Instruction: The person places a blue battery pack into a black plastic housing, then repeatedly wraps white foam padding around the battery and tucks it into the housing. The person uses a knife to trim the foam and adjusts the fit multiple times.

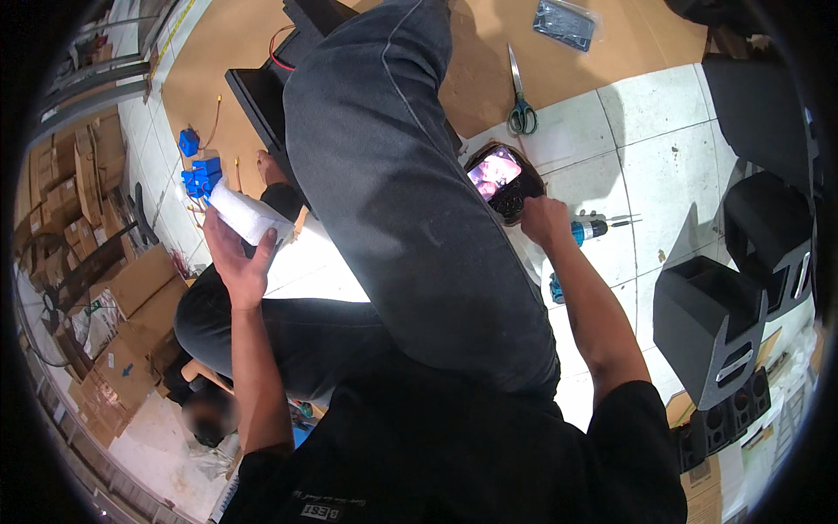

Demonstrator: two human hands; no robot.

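Left hand holds a white roll, right hand reaches into a dark round container on the floor.

The left hand (237, 262) has its fingers curled loosely around the lower end of the white roll (247, 214), which points up-left toward the blue parts (199, 175). The right hand (545, 220) is bent at the rim of the dark container (504, 183); whether its fingers pinch something I cannot tell. A raised knee (393, 166) stands between both hands. Scissors (520, 105) lie farther away, and black boxes (711, 327) stand at the right.
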